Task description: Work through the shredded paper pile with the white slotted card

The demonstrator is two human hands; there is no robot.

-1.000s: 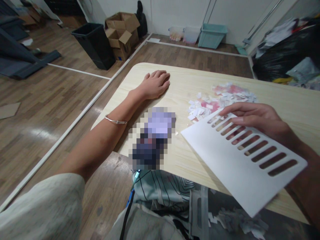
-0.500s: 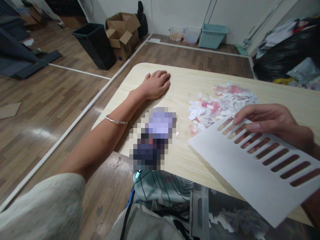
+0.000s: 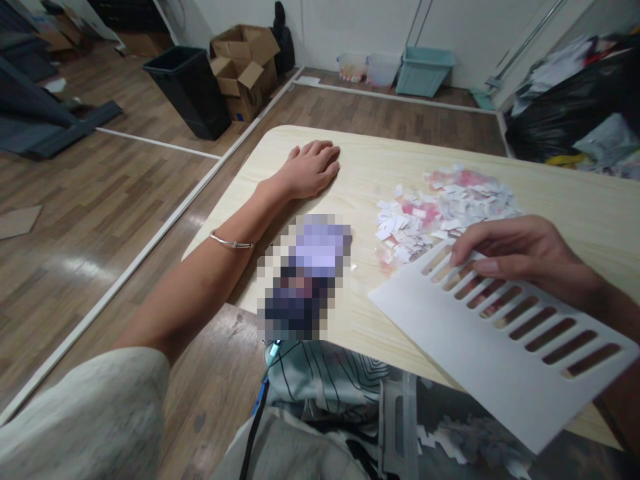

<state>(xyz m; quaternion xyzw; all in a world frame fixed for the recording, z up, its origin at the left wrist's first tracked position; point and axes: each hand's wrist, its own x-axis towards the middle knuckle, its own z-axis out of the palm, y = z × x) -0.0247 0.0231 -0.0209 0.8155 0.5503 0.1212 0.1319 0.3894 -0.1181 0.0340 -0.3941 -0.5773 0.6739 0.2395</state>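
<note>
My right hand (image 3: pixel 530 253) has a narrow, pinching hold on a flat white panel (image 3: pixel 480 353), rectangular, smooth and stiff-looking, with a row of long rounded slots cut along one edge. The grip sits on that slotted edge, towards its far left end; two of my digits show over the rim there, and parts of others show through the slots from behind. From my grip the panel slopes down towards my body: the solid, uncut part lies on the near side of my fingers, and most of the slots run off to the right, below my palm and wrist. I cannot tell whether any corner touches the pale wood-grain table (image 3: pixel 370 160) beneath it.

Just beyond the panel's far left end lies a loose heap of small white and pink scraps (image 3: pixel 445 210), partly hidden behind panel and hand.

My left hand (image 3: pixel 313 170) holds nothing visible; it rests palm down on the table, fingers loosely spread, well apart from the panel, with a thin silver-coloured bangle (image 3: pixel 231 243) on the forearm. Near it, on my side, lies a pixelated lilac-and-dark oblong object (image 3: pixel 320 250), too blurred to make out.
</note>
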